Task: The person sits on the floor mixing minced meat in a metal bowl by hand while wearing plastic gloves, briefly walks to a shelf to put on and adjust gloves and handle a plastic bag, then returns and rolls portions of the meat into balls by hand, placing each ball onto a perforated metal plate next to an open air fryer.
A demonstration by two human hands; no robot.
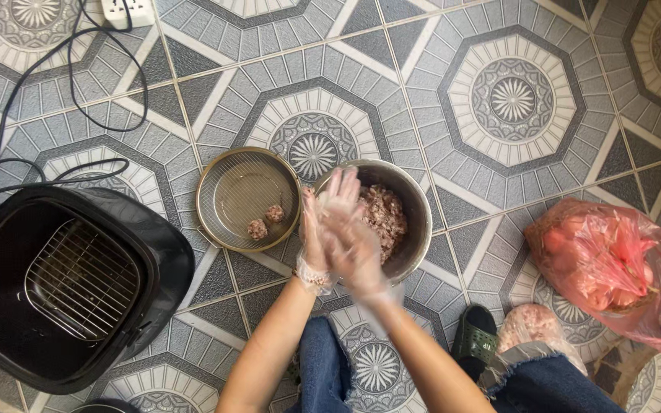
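Note:
My left hand point(315, 233) and my right hand point(350, 233) wear clear plastic gloves and are pressed palm to palm, fingers pointing away from me. They hover over the near left rim of a steel bowl point(418, 210) holding pink minced meat point(384, 214). Whatever lies between the palms is hidden. To the left stands a round wire-mesh sieve point(227, 195) with two small meatballs point(266, 221) resting on its mesh.
A black air-fryer basket point(47, 291) with a wire rack point(82, 279) sits at the left, its cable point(70, 84) running to a white power strip point(124, 9). A red plastic bag point(610, 264) lies at the right. My jeans-clad knees and a dark sandal point(474, 335) are below.

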